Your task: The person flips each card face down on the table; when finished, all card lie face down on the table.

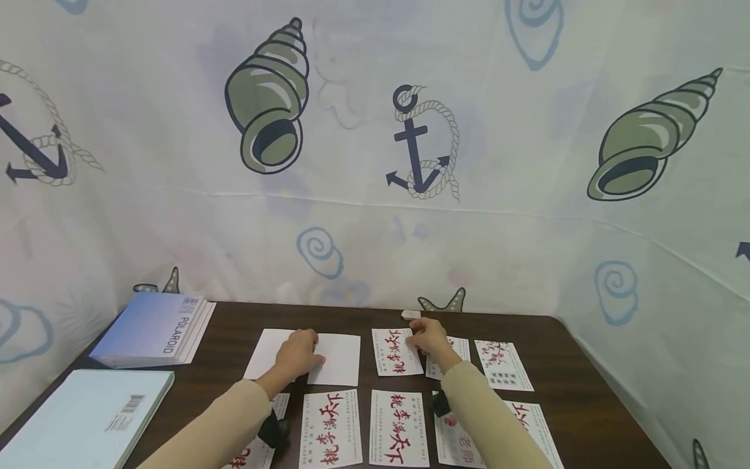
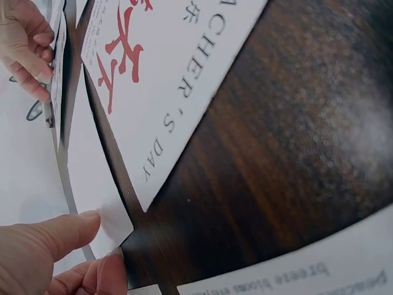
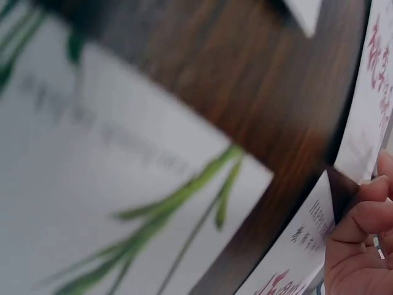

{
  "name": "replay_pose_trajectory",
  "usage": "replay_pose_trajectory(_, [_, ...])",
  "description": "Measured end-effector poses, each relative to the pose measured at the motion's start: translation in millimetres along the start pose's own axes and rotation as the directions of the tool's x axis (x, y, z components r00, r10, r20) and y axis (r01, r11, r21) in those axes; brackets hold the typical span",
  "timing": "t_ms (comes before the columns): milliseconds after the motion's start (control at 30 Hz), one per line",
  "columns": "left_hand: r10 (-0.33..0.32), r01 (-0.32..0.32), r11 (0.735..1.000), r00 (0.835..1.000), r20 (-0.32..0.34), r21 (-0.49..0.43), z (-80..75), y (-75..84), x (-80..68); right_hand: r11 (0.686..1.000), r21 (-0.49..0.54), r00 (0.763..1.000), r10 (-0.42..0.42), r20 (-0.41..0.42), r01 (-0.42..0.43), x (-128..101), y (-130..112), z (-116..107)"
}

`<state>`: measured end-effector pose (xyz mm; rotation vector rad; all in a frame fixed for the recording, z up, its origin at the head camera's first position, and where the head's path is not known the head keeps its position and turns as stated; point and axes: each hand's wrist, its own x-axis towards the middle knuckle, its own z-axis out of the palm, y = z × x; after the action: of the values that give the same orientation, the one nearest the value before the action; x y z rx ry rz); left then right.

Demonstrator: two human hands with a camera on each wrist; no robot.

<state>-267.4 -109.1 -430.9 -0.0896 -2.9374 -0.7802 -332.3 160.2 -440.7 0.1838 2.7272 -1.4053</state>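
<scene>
Left hand [image 1: 300, 352]: laid flat, fingers relaxed, pressing blank white sheet [image 1: 306, 357] to desk [image 1: 234, 326]; sheet directly beneath palm, its corner at the fingertips in the left wrist view. Right hand [image 1: 430, 336]: fingers curled, pinching edge of red-lettered card [image 1: 396, 352]; card just left of and under the fingertips, overlapping neighbouring card [image 1: 463, 348] below the wrist. Risk, judged: two cards lifted at once through overlap; sleeve dragging nearer row of cards [image 1: 398, 436] out of line. Booklets [image 1: 153, 329] well left of left hand.
</scene>
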Motion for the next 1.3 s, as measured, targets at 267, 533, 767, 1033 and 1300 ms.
replay_pose_trajectory(267, [0.021, -0.021, 1.000, 1.000, 0.021, -0.004, 2.4, 5.1, 8.0, 0.998, -0.037, 0.998, -0.052, -0.031, 0.051, -2.0, 4.9, -10.6])
replay_pose_trajectory(533, [0.042, -0.041, 0.996, 0.999, 0.010, -0.079, -0.3, 6.6, 21.7, 0.996, -0.049, 0.996, -0.078, -0.046, 0.076, -5.2, 7.9, -14.7])
replay_pose_trajectory(767, [0.029, 0.002, 0.923, 0.997, 0.074, -0.384, 9.2, 41.3, 37.6, 0.995, -0.004, 0.994, -0.097, -0.058, 0.097, -1.1, 18.0, -15.0])
replay_pose_trajectory(1033, [0.000, 0.083, 0.847, 0.988, 0.156, -0.525, 34.2, 72.1, 49.5, 0.991, 0.083, 0.994, -0.101, -0.032, 0.103, -3.2, 16.3, -10.4])
replay_pose_trajectory(1300, [-0.091, 0.132, 0.863, 0.990, 0.107, -0.487, 51.5, 80.6, 56.0, 0.984, 0.162, 0.998, -0.068, -0.007, 0.068, -4.1, 13.3, -8.9])
